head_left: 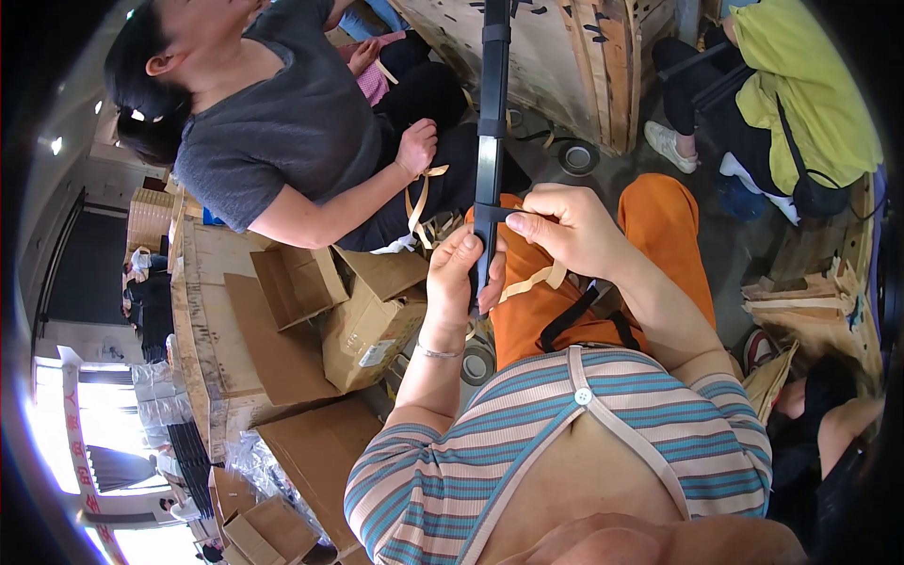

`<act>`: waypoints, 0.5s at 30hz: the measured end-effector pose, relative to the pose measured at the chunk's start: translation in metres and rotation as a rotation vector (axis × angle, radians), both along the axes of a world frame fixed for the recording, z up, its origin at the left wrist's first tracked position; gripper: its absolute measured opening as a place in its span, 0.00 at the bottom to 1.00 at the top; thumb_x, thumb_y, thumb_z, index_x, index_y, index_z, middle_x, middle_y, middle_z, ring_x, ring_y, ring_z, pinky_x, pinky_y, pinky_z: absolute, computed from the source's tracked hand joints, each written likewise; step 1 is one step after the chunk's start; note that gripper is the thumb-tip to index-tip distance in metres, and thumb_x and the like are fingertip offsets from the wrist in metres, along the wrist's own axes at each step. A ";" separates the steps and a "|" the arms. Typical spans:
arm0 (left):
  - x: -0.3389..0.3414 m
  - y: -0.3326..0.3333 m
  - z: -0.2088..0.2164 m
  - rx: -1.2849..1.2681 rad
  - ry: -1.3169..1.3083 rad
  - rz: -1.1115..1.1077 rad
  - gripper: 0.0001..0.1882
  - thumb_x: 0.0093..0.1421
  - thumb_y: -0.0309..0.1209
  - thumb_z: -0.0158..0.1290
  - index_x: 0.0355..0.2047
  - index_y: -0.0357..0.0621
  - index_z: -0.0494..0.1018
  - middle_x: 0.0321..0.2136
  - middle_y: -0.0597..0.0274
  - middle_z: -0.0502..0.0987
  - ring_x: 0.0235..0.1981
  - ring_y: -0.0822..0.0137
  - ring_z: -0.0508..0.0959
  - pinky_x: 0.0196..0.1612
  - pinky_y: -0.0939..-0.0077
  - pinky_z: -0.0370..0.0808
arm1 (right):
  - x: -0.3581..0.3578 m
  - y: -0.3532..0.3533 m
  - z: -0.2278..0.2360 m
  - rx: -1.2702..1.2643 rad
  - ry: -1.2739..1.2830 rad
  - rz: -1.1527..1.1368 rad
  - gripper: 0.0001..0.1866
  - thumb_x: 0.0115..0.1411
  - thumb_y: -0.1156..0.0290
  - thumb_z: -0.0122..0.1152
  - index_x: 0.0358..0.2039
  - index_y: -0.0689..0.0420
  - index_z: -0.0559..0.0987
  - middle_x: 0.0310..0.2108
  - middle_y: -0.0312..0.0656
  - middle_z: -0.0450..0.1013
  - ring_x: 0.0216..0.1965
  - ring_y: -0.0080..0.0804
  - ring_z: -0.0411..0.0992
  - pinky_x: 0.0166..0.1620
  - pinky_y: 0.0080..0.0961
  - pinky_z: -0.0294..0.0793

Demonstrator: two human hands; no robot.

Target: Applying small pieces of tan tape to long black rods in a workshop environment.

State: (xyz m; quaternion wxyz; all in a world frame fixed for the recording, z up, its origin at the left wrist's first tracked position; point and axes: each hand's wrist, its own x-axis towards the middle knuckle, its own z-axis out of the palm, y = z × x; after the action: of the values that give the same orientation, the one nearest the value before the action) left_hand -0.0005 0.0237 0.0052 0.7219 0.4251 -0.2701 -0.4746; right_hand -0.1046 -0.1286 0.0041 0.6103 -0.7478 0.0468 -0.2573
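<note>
A long, narrow black bar [490,165] runs from the top of the head view down to my lap, with darker bands around it at intervals. Near its lower end, my left hand [457,271] is closed round the bar. Just above, a short black strip of tape [492,215] crosses the bar. My right hand [573,229] pinches the right end of this strip between thumb and fingers. A pale yellow paper strip [537,281] dangles below my right hand; whether its palm grips it is hidden.
Open cardboard boxes [372,330] stand at my left beside a wooden crate [202,330]. A person in a dark grey shirt [292,104] sits close at left, holding yellow strips. Another in yellow [800,104] sits at far right. A tape roll [577,158] lies on the floor ahead.
</note>
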 end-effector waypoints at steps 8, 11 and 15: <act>0.010 -0.005 -0.013 -0.036 0.394 -0.218 0.19 0.62 0.40 0.41 0.31 0.31 0.64 0.14 0.60 0.64 0.04 0.76 0.57 0.05 0.85 0.53 | 0.006 -0.014 -0.006 0.158 0.057 0.149 0.13 0.56 0.68 0.56 0.19 0.63 0.73 0.17 0.33 0.64 0.19 0.17 0.60 0.24 0.17 0.59; 0.009 -0.008 -0.015 -0.021 0.459 -0.218 0.19 0.61 0.40 0.43 0.31 0.31 0.64 0.13 0.59 0.63 0.04 0.76 0.57 0.03 0.85 0.52 | 0.008 -0.018 -0.013 0.187 0.068 0.172 0.10 0.57 0.69 0.54 0.22 0.61 0.72 0.19 0.32 0.64 0.20 0.15 0.60 0.24 0.14 0.58; 0.004 -0.011 -0.011 0.026 0.124 -0.060 0.18 0.61 0.40 0.43 0.32 0.32 0.64 0.15 0.57 0.65 0.04 0.74 0.58 0.04 0.84 0.54 | 0.010 -0.014 -0.006 0.239 0.003 0.191 0.06 0.58 0.72 0.50 0.28 0.61 0.72 0.20 0.33 0.64 0.21 0.14 0.60 0.25 0.14 0.59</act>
State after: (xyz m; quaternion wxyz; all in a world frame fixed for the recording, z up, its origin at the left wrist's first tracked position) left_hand 0.0033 0.0131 -0.0055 0.7172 0.3960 -0.2309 -0.5249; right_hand -0.0948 -0.1421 -0.0019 0.7165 -0.6713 0.0064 -0.1896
